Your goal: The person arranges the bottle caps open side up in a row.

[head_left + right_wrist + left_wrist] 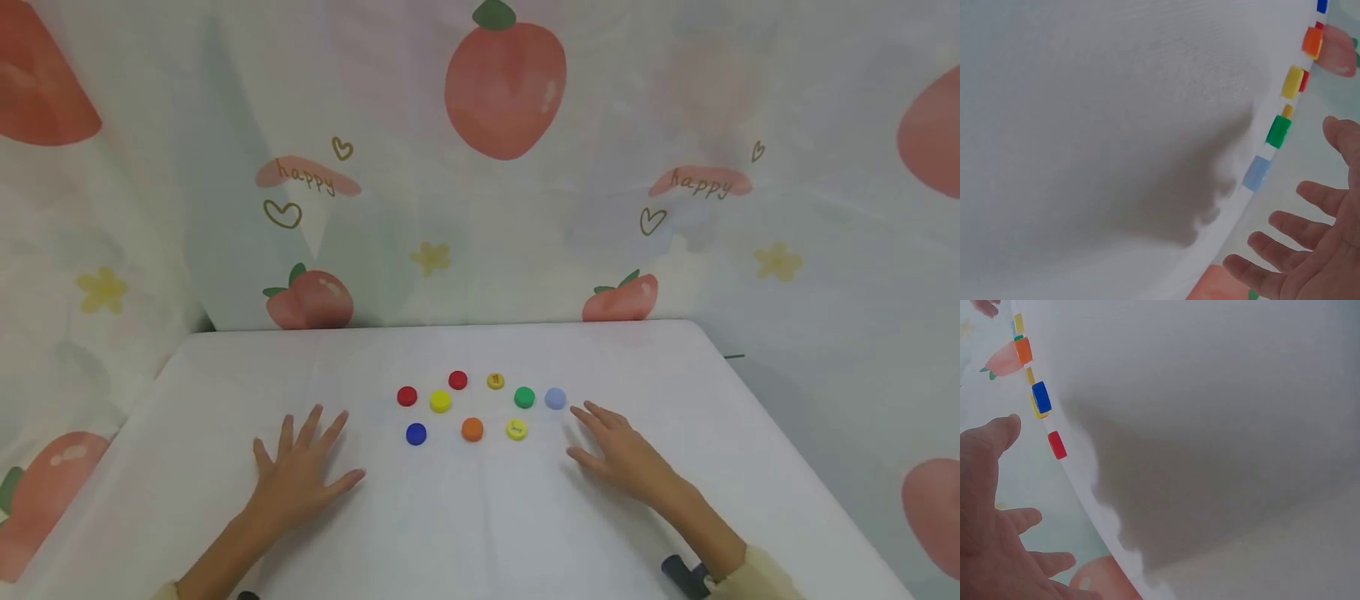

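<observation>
Several small round coloured discs, like bottle caps, lie mid-table in the head view. At the back are a red disc (pixel 458 380) and a golden-yellow disc (pixel 496 381). Another red disc (pixel 407 396), a yellow disc (pixel 440 401), a green disc (pixel 524 397) and a light blue disc (pixel 555 398) sit just nearer. In front lie a dark blue disc (pixel 416 433), an orange disc (pixel 472 429) and a marked yellow disc (pixel 517 429). My left hand (pixel 296 479) hovers with fingers spread, left of the dark blue disc. My right hand (pixel 622 454), fingers extended, is nearest the light blue one. Both hold nothing.
A white-covered table (pixel 480 517) bears the discs. Behind it and at both sides hangs a cloth backdrop (pixel 480 208) printed with peaches, hearts and flowers. A dark strap or device (pixel 684 577) shows at my right wrist, beside a pale sleeve (pixel 757 575).
</observation>
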The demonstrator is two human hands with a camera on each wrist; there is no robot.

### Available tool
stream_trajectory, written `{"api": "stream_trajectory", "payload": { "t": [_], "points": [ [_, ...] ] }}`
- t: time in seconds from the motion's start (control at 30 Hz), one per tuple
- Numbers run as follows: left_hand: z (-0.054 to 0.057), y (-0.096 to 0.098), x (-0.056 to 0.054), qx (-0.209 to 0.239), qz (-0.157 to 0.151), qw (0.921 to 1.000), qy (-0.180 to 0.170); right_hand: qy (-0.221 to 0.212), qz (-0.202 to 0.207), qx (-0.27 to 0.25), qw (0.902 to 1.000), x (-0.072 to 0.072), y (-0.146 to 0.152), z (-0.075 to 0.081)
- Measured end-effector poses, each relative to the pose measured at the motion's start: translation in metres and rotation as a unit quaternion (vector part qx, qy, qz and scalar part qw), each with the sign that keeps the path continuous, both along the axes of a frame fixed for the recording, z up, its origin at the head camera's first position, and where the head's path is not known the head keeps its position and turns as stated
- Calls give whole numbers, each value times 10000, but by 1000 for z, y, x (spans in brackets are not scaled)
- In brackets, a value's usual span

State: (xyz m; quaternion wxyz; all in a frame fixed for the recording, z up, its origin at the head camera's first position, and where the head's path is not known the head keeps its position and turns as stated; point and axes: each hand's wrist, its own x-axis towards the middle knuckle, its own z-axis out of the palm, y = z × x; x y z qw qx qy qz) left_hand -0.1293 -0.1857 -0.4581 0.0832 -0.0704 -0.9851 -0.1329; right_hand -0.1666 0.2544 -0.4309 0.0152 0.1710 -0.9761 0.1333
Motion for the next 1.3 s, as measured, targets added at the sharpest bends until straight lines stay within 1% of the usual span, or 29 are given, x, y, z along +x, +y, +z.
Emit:
{"api": "stream_trajectory", "payload": {
  "t": [0.13,0.23,0.33,0.5,0.6,0.67,0.83,0.97,1.13,1.2,1.3],
  "points": [
    [2,8,-1,-65,21,10000,-59,-42,47,-23,10000,-2,-5,1],
    [3,14,-3,-110,43,9999,-38,65,192,-68,9998,-4,-8,3],
    [2,22,-6,-107,-13,9999,-48,137,320,-128,9993,-8,-12,4],
    [3,33,-9,-59,-74,9999,-103,-31,342,-281,9990,-13,-23,5],
    [5,34,-9,-57,-57,9999,-97,-68,388,-359,9986,-16,-31,5],
    [7,34,-9,-4,-124,9999,-110,-61,405,-371,9985,-17,-36,5],
    [7,35,-13,331,-263,9988,-239,5,452,-366,9983,-21,-48,5],
    [8,37,-18,359,-287,9983,-346,76,548,-357,9978,-24,-58,3],
    [7,38,-21,301,-391,9986,-212,223,728,-328,9966,-28,-70,4],
    [8,38,-22,301,-416,9986,-138,218,819,-325,9959,-29,-76,6],
    [9,39,-21,291,-439,9986,-62,101,909,-342,9952,-32,-85,7]
  ]
}}
